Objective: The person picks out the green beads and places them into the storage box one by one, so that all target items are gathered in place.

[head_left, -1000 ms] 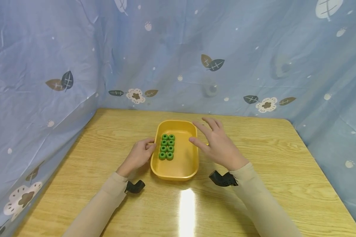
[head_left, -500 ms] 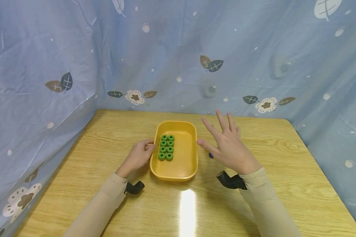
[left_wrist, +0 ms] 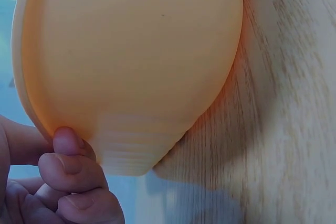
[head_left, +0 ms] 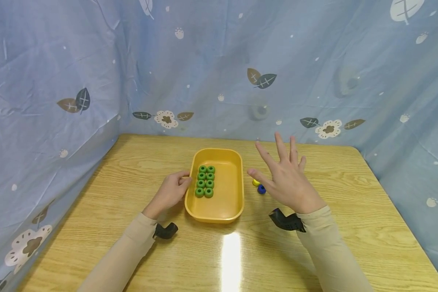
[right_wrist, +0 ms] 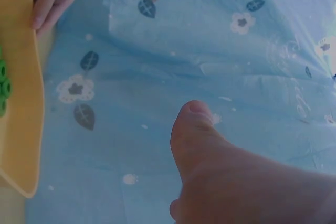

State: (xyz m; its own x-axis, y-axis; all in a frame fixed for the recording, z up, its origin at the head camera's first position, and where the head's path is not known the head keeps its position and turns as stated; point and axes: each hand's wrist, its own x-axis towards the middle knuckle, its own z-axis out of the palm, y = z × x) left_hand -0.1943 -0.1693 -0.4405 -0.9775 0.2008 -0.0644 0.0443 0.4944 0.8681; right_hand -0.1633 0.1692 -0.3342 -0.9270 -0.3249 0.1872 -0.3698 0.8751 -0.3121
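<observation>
A yellow rectangular tray (head_left: pixel 214 220) stands on the table, with two columns of green beads (head_left: pixel 209 194) lined up along its left half. At its left side my left hand (head_left: pixel 169 191) pinches the rim; the left wrist view has the curled fingers (left_wrist: pixel 73 174) under the rim, against the tray's outer wall (left_wrist: pixel 152 51). To the right of the tray my right hand (head_left: pixel 287 180) is raised over the table, fingers spread and holding nothing. Beside its thumb lie a yellow bead (head_left: pixel 256 182), partly hidden, and a blue bead (head_left: pixel 261 192).
The wooden table (head_left: pixel 131 158) reaches back to a blue patterned curtain (head_left: pixel 204 61), which also hangs along both sides. Black wrist-worn pieces stick out from the left sleeve (head_left: pixel 140 231) and the right sleeve (head_left: pixel 319 227). A bright reflection lies in front of the tray.
My right hand has moved right, away from above the tray's right edge, and its fingers have spread. The yellow and blue beads now show beside it. The left hand and tray have stayed put.
</observation>
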